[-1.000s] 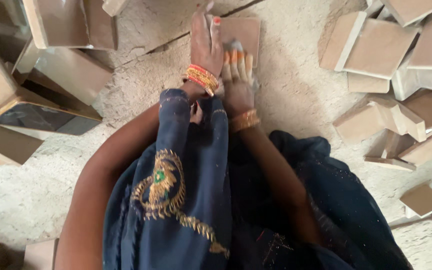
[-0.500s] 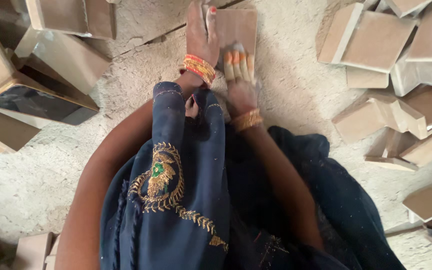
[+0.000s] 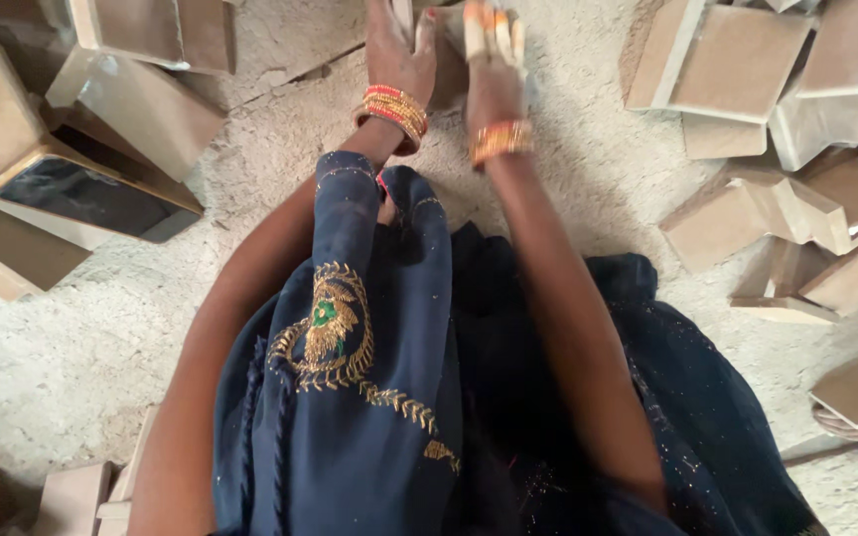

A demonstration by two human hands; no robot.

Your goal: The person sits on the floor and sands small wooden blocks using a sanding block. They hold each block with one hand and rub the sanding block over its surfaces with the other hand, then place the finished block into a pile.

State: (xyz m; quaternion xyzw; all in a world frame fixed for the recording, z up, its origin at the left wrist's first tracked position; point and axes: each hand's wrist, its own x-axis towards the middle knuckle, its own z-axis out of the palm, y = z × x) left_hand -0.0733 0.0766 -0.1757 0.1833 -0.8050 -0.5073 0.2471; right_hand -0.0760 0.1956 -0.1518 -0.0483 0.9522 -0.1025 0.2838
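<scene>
Our left hand (image 3: 396, 45) and right hand (image 3: 494, 50) press flat, fingers spread, on a tan square wooden tile (image 3: 446, 69). It looks stiff and light; we'd grip its edges.

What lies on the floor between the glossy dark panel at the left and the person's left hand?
In the head view, only bare dusty floor lies between the dark panel and the left hand; a pale wooden block sits just beside that stretch.

I sit on a rough, dusty concrete floor (image 3: 71, 357) in what looks like a small workshop: heaps of flat wooden blocks (image 3: 747, 60) lie all around me, and a dark mirror-like panel (image 3: 91, 194) among them.
</scene>
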